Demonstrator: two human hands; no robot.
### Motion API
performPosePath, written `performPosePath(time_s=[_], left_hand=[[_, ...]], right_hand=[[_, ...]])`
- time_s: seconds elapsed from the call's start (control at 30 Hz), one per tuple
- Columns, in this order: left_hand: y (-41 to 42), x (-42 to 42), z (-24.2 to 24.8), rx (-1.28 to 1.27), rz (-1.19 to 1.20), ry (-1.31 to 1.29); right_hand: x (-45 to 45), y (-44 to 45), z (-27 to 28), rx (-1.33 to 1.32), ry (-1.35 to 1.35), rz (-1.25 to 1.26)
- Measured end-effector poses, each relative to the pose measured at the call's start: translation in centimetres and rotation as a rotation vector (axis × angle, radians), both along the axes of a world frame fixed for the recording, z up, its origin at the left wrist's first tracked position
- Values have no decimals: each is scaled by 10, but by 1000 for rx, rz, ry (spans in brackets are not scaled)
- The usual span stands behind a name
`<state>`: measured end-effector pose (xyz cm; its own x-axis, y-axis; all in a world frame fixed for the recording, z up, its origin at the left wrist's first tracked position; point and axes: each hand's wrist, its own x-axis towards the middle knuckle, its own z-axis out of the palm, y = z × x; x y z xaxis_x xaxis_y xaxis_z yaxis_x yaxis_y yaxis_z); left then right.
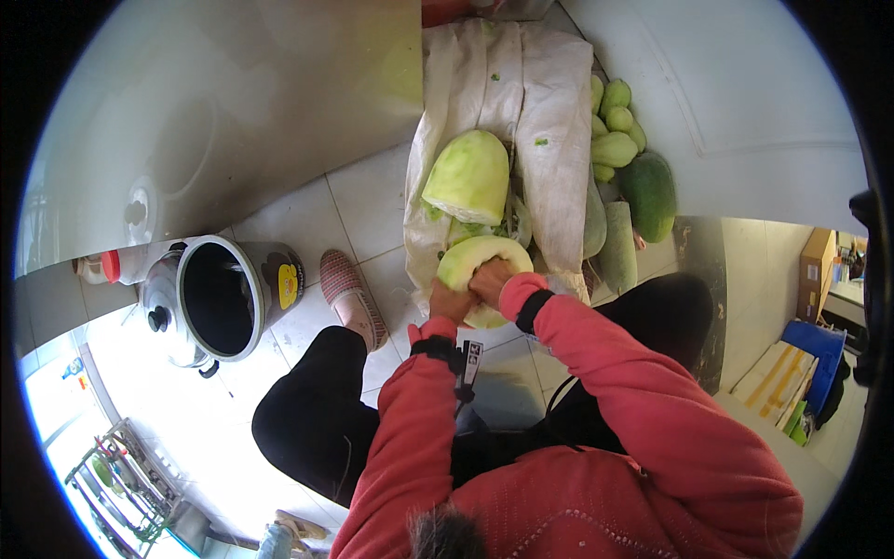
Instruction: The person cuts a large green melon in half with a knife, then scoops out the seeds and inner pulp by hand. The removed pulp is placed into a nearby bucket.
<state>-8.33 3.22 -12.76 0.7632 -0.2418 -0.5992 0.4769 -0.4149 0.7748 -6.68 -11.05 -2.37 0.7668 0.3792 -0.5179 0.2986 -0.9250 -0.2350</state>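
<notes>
A pale, peeled, hollowed piece of large gourd (482,253) is between my hands, its cut opening facing up toward me. My left hand (450,302) grips its near-left wall. Inside the hollow is my right hand (493,278), its fingers curled and their tips hidden, so whether it holds anything cannot be told. Just beyond lies a larger peeled gourd piece (471,171), its cut face toward me. It rests on a whitish woven sack (555,140) spread on the floor. Green scraps (469,229) show beneath it.
Right of the sack lie several pale green gourds (616,126), a dark green gourd (648,197) and a lighter long one (617,248). A dark-lined bin (283,276) stands at left beside a lidded metal pot (164,318). White panels rise on both sides. Blue tub (824,349) at far right.
</notes>
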Motion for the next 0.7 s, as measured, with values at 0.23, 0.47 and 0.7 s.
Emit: performPosePath(time_s=[0.23,0.47,0.7], left_hand=[[0,16,39,241,-59,61],[-1,24,61,136,-171,-26],[-6,24,83,54,-72,74]], right_hand=[[-3,9,0,66,-16,-320],[-3,-2,7,125,34,-366],[-5,-5,3,64,-81,-52]])
